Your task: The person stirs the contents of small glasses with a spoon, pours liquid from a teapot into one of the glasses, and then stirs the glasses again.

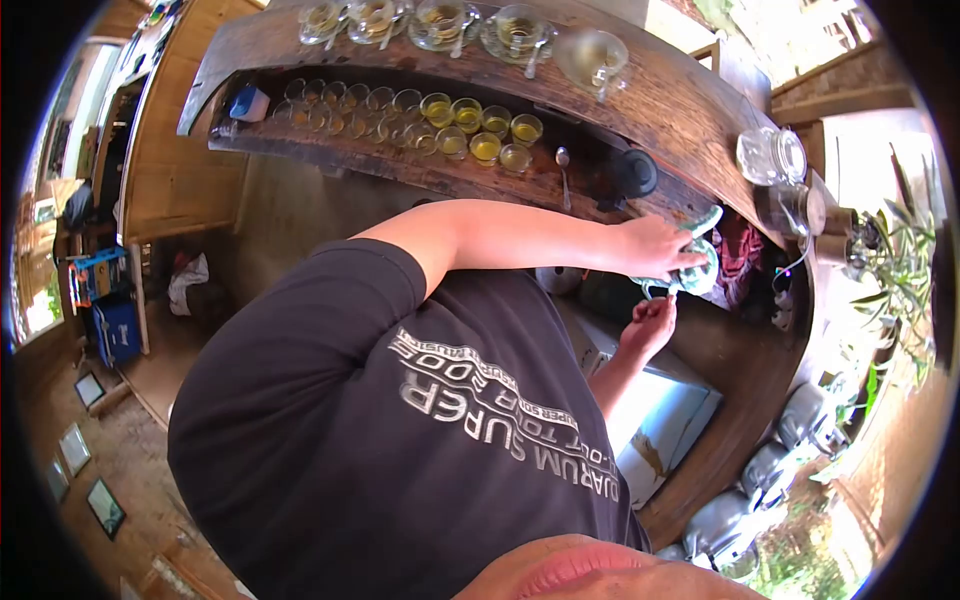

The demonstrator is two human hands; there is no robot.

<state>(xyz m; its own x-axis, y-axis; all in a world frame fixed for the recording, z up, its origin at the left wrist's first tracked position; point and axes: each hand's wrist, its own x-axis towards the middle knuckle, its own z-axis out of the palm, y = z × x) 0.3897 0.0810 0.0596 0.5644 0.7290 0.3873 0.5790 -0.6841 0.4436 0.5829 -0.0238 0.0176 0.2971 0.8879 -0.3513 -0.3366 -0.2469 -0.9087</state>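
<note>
My left hand [660, 247] reaches across to the right, its fingers on a green-and-white patterned vessel [700, 268] that looks like a small pot. Just below it my right hand [652, 325] is closed, fingertips pinched near a small pale piece [673, 291] beside the vessel; what it holds is too small to name. Left of the vessel, a dark round lid or cup [634, 173] and a metal spoon [564, 170] lie on the lower shelf of the wooden counter [690, 95].
Small glasses [485, 149], several with yellow liquid, line the shelf. Glass cups on saucers [441, 25] stand along the counter top. A clip-top glass jar [770, 156] is at its right end. Reddish cloth [738, 250] hangs beyond the vessel. A pale box [665, 410] is below.
</note>
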